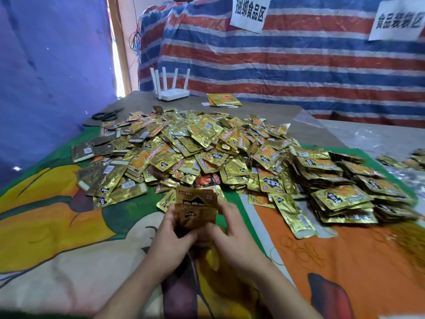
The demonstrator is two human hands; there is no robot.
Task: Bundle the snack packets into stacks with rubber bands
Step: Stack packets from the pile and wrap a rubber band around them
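My left hand [171,229] and right hand [226,224] both grip a small stack of gold snack packets [195,209], held upright just above the cloth, fingers curled round its lower edges and thumbs on the near face. One packet stands higher than the one in front of it.

Just beyond the stack lies the big loose heap of gold packets [190,146], spilling across the middle of the table. To its right, touching it, sits a pile of neater stacked packets [345,192]. Loose rubber bands [301,252] lie scattered on the orange part of the printed cloth [57,226], to the right of my right hand.

Farther back, black scissors [108,115] rest on the bare tabletop at the left, a white router [171,88] stands near the far edge, and a few flat packets [224,99] lie beside it. A striped tarp [299,65] with two paper signs hangs behind.
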